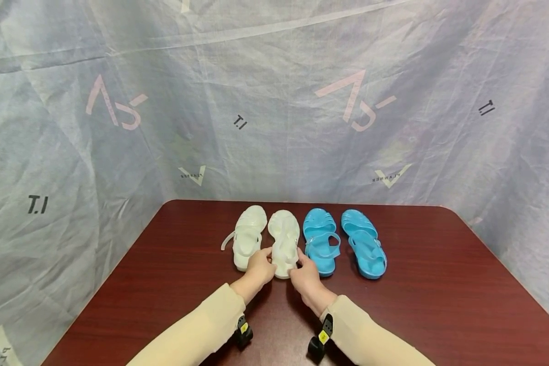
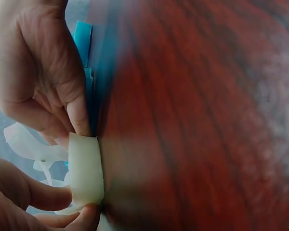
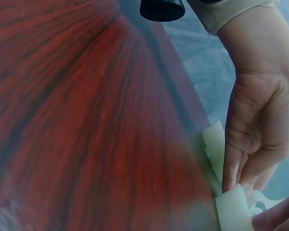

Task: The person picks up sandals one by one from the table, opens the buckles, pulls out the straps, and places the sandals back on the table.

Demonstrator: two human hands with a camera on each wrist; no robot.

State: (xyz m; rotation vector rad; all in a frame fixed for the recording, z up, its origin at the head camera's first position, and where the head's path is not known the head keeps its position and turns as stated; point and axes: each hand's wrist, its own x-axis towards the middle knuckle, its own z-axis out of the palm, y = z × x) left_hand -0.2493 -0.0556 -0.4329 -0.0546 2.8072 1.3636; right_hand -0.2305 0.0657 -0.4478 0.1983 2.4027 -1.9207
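Side by side on the table lie two white sandals and two blue ones, toes toward the back. Both hands are at the heel of the inner white sandal [image 1: 284, 229]. My left hand [image 1: 261, 266] grips its left side and my right hand [image 1: 305, 275] its right side. In the left wrist view, the left fingers [image 2: 50, 195] pinch the pale heel [image 2: 85, 168] low down near the tabletop, while the right fingertips meet its other edge. The outer white sandal [image 1: 251, 219], its strap hanging out leftward, is right beside my left hand. Close to my right hand is the nearer blue sandal [image 1: 319, 219].
A second blue sandal [image 1: 358, 222] lies farther right, angled slightly. The dark red wooden table [image 1: 439, 284] has rounded back corners. Grey printed cloth [image 1: 274, 101] hangs behind and around it. Black wrist cameras [image 1: 317, 348] sit under both cream sleeves [image 1: 196, 325].
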